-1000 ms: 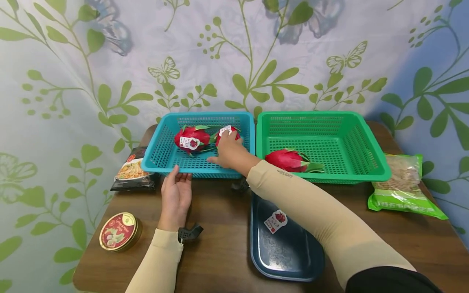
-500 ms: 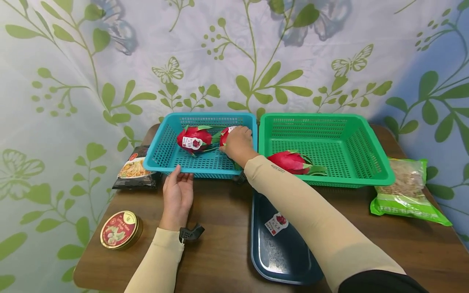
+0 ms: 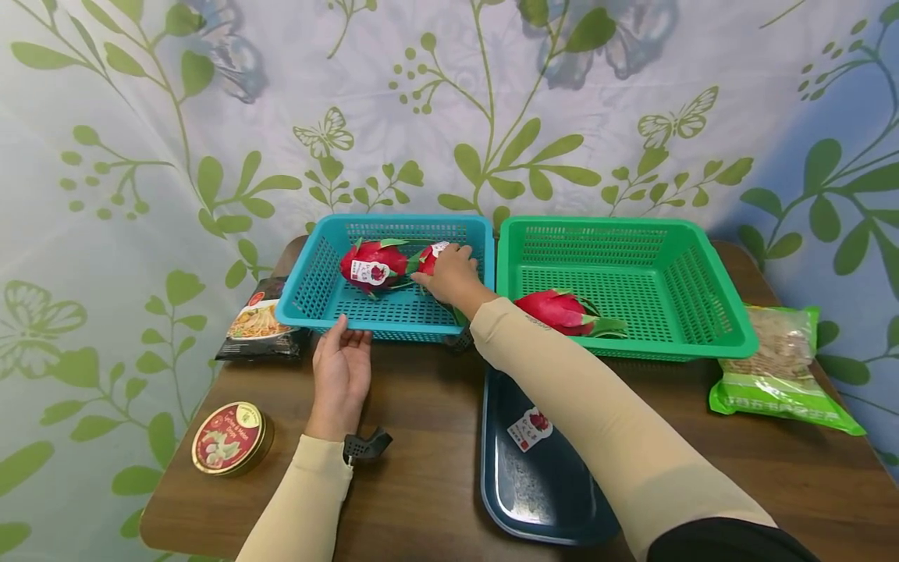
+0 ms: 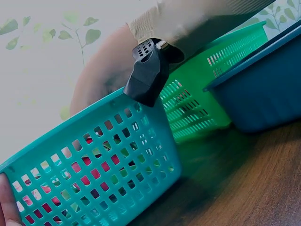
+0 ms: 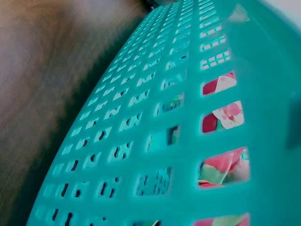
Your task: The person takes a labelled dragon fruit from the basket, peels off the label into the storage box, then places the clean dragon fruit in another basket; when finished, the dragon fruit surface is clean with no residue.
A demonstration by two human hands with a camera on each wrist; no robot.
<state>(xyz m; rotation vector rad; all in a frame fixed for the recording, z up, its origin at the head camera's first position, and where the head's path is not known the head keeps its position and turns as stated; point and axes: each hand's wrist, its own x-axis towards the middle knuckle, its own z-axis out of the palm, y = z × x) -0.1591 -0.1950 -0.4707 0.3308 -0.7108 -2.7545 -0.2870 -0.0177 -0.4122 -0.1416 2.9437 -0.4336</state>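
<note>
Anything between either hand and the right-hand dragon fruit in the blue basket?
Right hand: nothing visible in between; it's on the right-hand dragon fruit.
Left hand: yes, the blue basket's near wall. That hand is outside it, the fruit inside.

At three o'clock from your right hand (image 3: 453, 275), the wall of the blue basket (image 3: 403, 328) stood close; at nine, a dragon fruit (image 3: 372, 264) blocked you. Seven offered bare basket floor, though clearance beneath your palm was hard to judge.
</note>
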